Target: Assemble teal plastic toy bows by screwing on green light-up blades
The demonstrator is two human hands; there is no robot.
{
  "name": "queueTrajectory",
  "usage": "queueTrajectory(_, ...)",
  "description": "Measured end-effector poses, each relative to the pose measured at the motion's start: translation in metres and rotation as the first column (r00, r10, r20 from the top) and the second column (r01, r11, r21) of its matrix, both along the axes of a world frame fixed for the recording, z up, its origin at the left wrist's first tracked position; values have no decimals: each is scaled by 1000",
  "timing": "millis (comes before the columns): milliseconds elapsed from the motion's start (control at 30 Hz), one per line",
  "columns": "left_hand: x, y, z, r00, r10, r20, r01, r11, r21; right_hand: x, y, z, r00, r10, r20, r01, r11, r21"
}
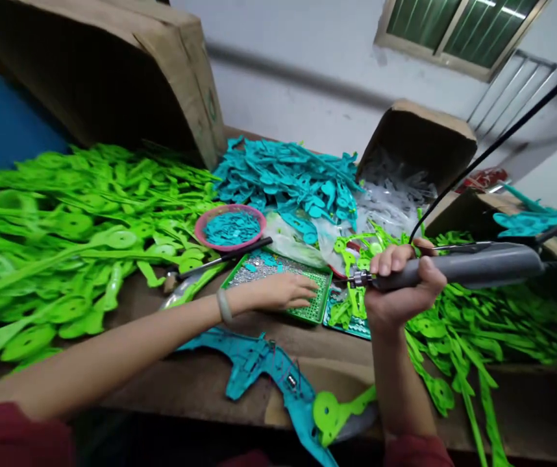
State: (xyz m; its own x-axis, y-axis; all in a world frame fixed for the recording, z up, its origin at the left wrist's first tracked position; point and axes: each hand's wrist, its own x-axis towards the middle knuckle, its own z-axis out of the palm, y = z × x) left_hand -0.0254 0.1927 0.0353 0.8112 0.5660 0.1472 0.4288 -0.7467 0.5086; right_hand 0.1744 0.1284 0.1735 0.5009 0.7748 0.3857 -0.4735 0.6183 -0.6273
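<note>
At the centre of the frame our left hand lies flat, fingers spread and gripping nothing, on the green tray of small silvery screws. Just to its right, our right hand is clenched around the grey electric screwdriver, tip pointing left toward the tray. The black cord runs taut to the upper right; we judge it could drag the tip off line, or a nudge could scatter the screws. The driver looks long, smooth and cylindrical. A teal plastic part lies at the lower centre.
</note>
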Motion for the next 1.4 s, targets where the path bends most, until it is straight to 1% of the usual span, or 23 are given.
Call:
queueTrajectory(33, 3, -2, -6, 998, -47, -31, 49, 998, 46, -1, 1, -1, 1000, -4, 14, 4, 1000, -16)
queueTrajectory(67, 3, -2, -11, 996, -60, -58, 66, 993, 95, -1, 3, -3, 1000, -3, 31, 4, 1000, -28)
queueTrajectory(100, -1, -1, -15, 996, -42, -82, 54, 988, 144, -2, 5, -5, 999, 2, 52, 0, 999, -40)
queueTrajectory(200, -22, 2, -17, 987, 106, -118, -70, 959, 275, -9, 17, -22, 989, 34, 141, -18, 993, -113)
queueTrajectory(267, -35, -7, -11, 976, 183, -117, -135, 934, 332, -17, 28, -43, 972, 83, 221, -37, 978, -204)
queueTrajectory(300, -38, -19, -7, 974, 200, -103, -150, 919, 366, -22, 34, -56, 958, 105, 267, -37, 968, -249)
queueTrajectory(333, -37, -36, -3, 977, 199, -79, -153, 905, 397, -26, 40, -70, 941, 122, 317, -28, 957, -287)
queueTrajectory(367, -34, -58, 1, 982, 183, -41, -144, 876, 461, -31, 45, -84, 921, 129, 368, -7, 949, -315)
queueTrajectory(400, -29, -82, 5, 989, 141, 43, -143, 845, 516, -34, 50, -98, 900, 124, 417, 22, 945, -327)
queueTrajectory(433, -22, -108, 6, 990, 70, 125, -127, 833, 538, -37, 54, -110, 882, 109, 459, 52, 945, -324)
queueTrajectory(467, -14, -134, 6, 981, 1, 194, -107, 840, 532, -39, 58, -120, 869, 90, 487, 76, 948, -310)
queueTrajectory(500, -6, -156, 4, 977, -42, 208, -74, 851, 520, -40, 60, -128, 863, 74, 499, 87, 953, -291)
queueTrajectory(533, 2, -175, -1, 979, -75, 188, -35, 852, 522, -41, 63, -134, 865, 61, 498, 89, 958, -272)
queueTrajectory(600, 14, -198, -13, 987, -85, 135, 0, 849, 529, -42, 66, -141, 874, 61, 482, 71, 966, -250)
queueTrajectory(667, 22, -205, -27, 992, -63, 113, -7, 849, 528, -42, 67, -145, 873, 75, 481, 54, 967, -249)
queueTrajectory(733, 28, -204, -39, 992, -45, 122, -24, 858, 513, -41, 68, -149, 866, 76, 495, 58, 967, -250)
queueTrajectory(833, 32, -203, -48, 987, -36, 158, -48, 866, 499, -40, 69, -153, 866, 69, 496, 67, 966, -251)
queueTrajectory(933, 34, -206, -51, 981, -9, 193, -95, 850, 519, -40, 70, -156, 870, 71, 487, 72, 960, -270)
queueTrajectory(1000, 34, -210, -52, 982, 15, 190, -118, 832, 542, -40, 70, -155, 873, 72, 483, 75, 958, -278)
queueTrajectory(1100, 36, -215, -54, 987, 33, 159, -118, 819, 562, -42, 71, -154, 872, 64, 485, 84, 957, -278)
queueTrajectory(1167, 39, -216, -55, 985, 54, 162, -137, 818, 559, -44, 72, -152, 871, 53, 488, 101, 954, -283)
queueTrajectory(1267, 45, -217, -57, 973, 83, 217, -189, 825, 533, -45, 73, -148, 872, 51, 487, 115, 946, -304)
queueTrajectory(1400, 52, -218, -59, 968, 69, 241, -186, 844, 503, -43, 71, -148, 873, 61, 483, 98, 950, -297)
